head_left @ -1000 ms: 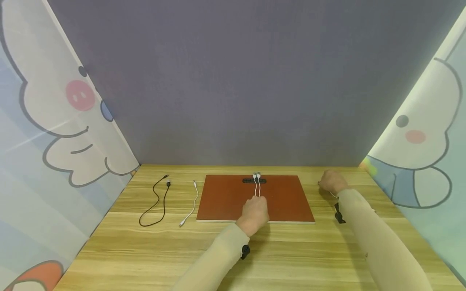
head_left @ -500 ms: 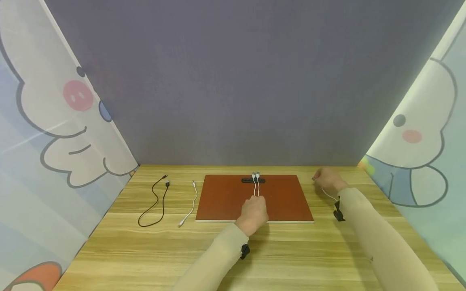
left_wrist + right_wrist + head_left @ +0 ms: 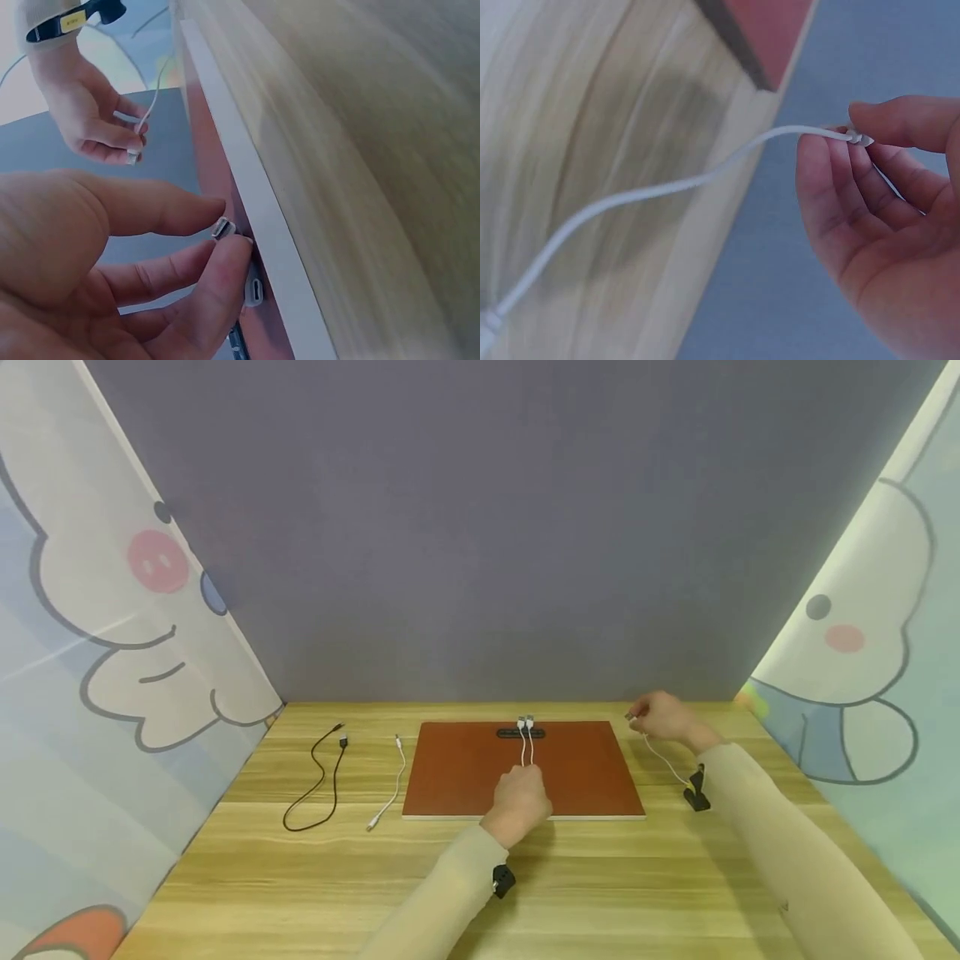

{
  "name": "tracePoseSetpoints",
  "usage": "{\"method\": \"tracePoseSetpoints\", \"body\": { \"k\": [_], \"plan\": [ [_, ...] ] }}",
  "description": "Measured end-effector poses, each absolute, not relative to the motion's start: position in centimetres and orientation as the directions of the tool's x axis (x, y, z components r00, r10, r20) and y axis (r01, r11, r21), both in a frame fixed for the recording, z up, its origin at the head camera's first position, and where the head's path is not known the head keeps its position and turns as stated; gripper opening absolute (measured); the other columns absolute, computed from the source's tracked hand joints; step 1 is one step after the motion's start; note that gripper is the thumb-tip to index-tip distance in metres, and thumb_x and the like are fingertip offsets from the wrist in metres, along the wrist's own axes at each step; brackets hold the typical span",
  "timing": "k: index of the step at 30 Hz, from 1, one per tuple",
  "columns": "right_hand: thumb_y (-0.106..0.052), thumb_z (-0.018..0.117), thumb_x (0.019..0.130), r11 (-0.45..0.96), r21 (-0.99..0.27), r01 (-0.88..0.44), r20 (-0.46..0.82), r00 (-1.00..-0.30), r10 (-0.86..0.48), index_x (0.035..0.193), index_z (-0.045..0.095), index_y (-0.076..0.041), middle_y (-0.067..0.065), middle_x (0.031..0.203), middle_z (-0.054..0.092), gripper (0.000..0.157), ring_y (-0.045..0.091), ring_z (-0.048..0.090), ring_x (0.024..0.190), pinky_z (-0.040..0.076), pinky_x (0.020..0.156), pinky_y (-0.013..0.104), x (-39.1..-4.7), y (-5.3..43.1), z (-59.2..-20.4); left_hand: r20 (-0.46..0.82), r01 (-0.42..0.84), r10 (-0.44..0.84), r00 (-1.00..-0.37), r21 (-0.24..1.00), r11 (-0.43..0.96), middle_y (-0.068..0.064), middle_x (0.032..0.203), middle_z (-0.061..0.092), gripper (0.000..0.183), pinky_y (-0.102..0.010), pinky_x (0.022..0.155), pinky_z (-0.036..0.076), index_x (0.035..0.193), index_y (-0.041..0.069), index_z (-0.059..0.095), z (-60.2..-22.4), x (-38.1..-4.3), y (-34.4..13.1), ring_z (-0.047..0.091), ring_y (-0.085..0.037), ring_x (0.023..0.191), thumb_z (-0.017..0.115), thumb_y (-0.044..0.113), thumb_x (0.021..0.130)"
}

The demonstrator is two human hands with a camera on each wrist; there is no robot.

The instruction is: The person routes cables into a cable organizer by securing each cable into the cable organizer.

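My left hand (image 3: 517, 802) is over the front part of a reddish-brown board (image 3: 450, 768). In the left wrist view its thumb and a finger pinch the small plug (image 3: 223, 228) of a white charging cable, with a second white plug (image 3: 255, 291) just beside the fingers. Two white cables run from this hand to USB-A plugs (image 3: 529, 722) by a black slotted strip (image 3: 520, 733). Beyond the board's right edge, my right hand (image 3: 666, 718) pinches one end of another white USB cable (image 3: 641, 193) between thumb and fingers, raised. The rest of that cable hangs down toward the table.
Left of the board lie a short white cable (image 3: 397, 781) and a looped black USB cable (image 3: 335, 785) on the wooden table (image 3: 300, 893). A grey wall (image 3: 480, 568) rises at the back, with cartoon-printed panels on both sides.
My right hand has moved left and up toward the board, lifting the cable end, and more of the white cable now shows. The left hand has stayed in place.
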State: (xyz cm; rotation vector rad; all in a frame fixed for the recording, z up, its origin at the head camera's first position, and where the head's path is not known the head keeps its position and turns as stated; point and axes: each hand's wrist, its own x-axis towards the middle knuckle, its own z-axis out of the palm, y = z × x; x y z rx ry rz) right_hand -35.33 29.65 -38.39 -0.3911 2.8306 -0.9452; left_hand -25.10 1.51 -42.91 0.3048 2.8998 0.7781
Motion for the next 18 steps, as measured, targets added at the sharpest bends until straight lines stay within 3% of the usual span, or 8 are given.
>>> {"method": "tracePoseSetpoints", "body": {
  "k": [3, 12, 18],
  "plan": [
    [-0.003, 0.062, 0.093, 0.744, -0.633, -0.216, -0.037, -0.951, -0.308, 0.113, 0.060, 0.017, 0.021, 0.099, 0.068, 0.028, 0.036, 0.069, 0.079, 0.059, 0.072, 0.048, -35.0, 29.2, -37.9, -0.069, 0.142, 0.210, -0.975, 0.534, 0.834, 0.001, 0.053, 0.044, 0.027, -0.028, 0.041, 0.032, 0.066, 0.010, 0.058, -43.0, -25.1, 1.6, 0.038, -0.013, 0.044, 0.073, 0.004, 0.088],
    [-0.004, 0.063, 0.095, 0.680, -0.692, -0.243, -0.002, -0.941, -0.339, 0.113, 0.062, 0.012, 0.019, 0.102, 0.067, 0.024, 0.028, 0.068, 0.083, 0.060, 0.074, 0.042, -33.6, 26.9, -36.2, -0.053, 0.163, 0.232, -0.971, 0.560, 0.812, -0.001, 0.055, 0.044, 0.021, -0.028, 0.042, 0.031, 0.072, 0.007, 0.059, -42.7, -24.7, 1.0, 0.037, -0.013, 0.044, 0.071, 0.002, 0.088],
    [-0.004, 0.064, 0.095, 0.665, -0.689, -0.288, 0.030, -0.928, -0.371, 0.110, 0.063, 0.010, 0.016, 0.098, 0.068, 0.021, 0.026, 0.068, 0.081, 0.059, 0.073, 0.044, -32.7, 25.8, -35.2, -0.051, 0.183, 0.258, -0.965, 0.573, 0.799, 0.002, 0.052, 0.036, 0.027, -0.026, 0.039, 0.026, 0.067, 0.009, 0.055, -42.8, -24.9, 1.0, 0.030, -0.010, 0.041, 0.068, 0.001, 0.090]
  ]
}}
